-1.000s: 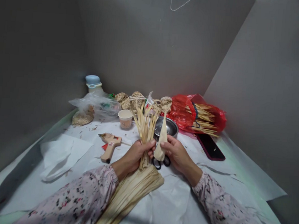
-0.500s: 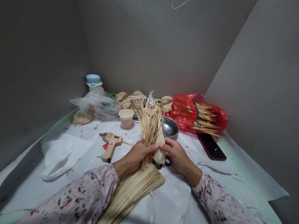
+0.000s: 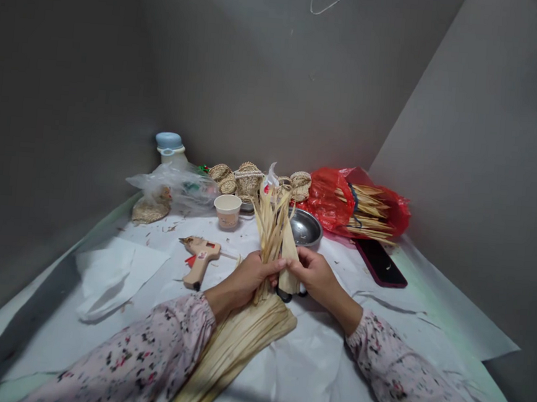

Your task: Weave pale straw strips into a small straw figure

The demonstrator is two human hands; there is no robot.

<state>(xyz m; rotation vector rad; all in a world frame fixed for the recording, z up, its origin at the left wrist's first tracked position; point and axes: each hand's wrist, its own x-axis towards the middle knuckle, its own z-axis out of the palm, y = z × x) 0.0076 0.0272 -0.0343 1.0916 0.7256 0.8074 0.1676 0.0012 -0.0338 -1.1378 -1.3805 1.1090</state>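
We're bunching dried husk strips [image 3: 270, 232]: left hand [image 3: 248, 280] fingers curled tight, right hand [image 3: 318, 276] pinching a wider strip [image 3: 290, 264]. Next, hold firm.

Both forearms reach forward from the bottom corners of the view and converge at the centre, each covered by a long floral sleeve [image 3: 140, 355] gathered at the wrist. The left hand [image 3: 248, 280] is curled into a loose fist, its back turned up and toward the left, with the left fingers [image 3: 272, 266] wrapped inward and pointing right. The right hand [image 3: 316, 276] is angled in from the other side, its right fingers [image 3: 298, 259] bent and pinching inward. The two hands sit just beside each other, fingertips almost meeting, with both wrists slightly bent and raised.
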